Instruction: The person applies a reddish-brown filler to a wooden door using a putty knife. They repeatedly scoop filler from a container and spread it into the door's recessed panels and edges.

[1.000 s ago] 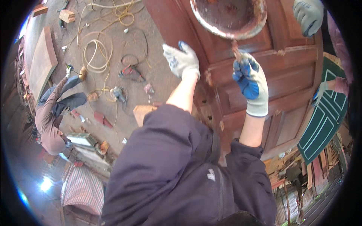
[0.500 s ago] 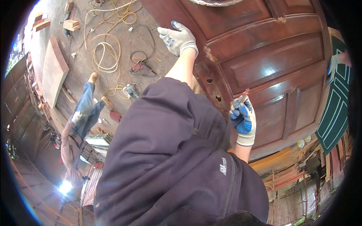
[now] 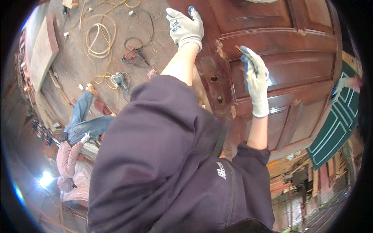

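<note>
Both my hands wear white knit gloves with blue-coated palms. A glossy red-brown panelled door (image 3: 283, 66) spreads in front of me. My left hand (image 3: 186, 29) is at its left edge, back upward, thumb and fingers apart, with nothing visible in it. Over the middle panels, my right hand (image 3: 255, 75) is closed with fingers pointing away. From its fingertips pokes a small thin piece with a reddish-brown tip (image 3: 237, 47); the rest is hidden. Just left of that tip is a rough pale-brown patch (image 3: 220, 49) on the door frame. Two dark holes (image 3: 214, 79) pierce the door's near-left edge.
On the floor at left lie a red-and-black power tool (image 3: 135, 56), a grey power tool (image 3: 119, 80), coiled hoses (image 3: 101, 40) and a board (image 3: 43, 52). A co-worker (image 3: 70, 155) is at far left. Another person's gloved hand (image 3: 339, 88) shows by a green panel (image 3: 336, 120).
My right hand has moved away from me over the door, turning from palm-showing to back-showing. My left hand stays near the edge. The view has shifted; the co-worker's posture has changed.
</note>
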Motion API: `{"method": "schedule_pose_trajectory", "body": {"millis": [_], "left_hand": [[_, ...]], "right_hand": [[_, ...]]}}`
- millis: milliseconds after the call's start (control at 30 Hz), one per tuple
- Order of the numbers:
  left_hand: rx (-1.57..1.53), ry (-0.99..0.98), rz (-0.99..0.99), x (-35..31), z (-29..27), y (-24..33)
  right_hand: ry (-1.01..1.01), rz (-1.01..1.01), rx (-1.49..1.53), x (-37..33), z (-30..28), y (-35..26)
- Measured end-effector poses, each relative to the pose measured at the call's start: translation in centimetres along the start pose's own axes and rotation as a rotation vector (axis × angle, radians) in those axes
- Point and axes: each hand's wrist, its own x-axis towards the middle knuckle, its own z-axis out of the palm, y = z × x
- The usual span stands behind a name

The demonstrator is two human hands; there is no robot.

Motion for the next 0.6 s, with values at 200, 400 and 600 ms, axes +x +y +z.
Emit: {"method": "schedule_pose_trajectory", "body": {"millis": [200,400,600], "left_hand": [[0.039,0.033,-0.049,-0.2,0.1,-0.2],[0.033,0.116,-0.025,-0.3,0.8,-0.2],[-0.017,0.078,-0.054,-0.2,0.5,0.4]], "right_hand": [[-0.235,-0.496,-0.698,6.6,-1.1,2.9],[-0.375,-0.684,-0.874,9.4,-0.9,2.4],[-0.455,-0.738,-1.008,9.0,-0.8,2.0]]}}
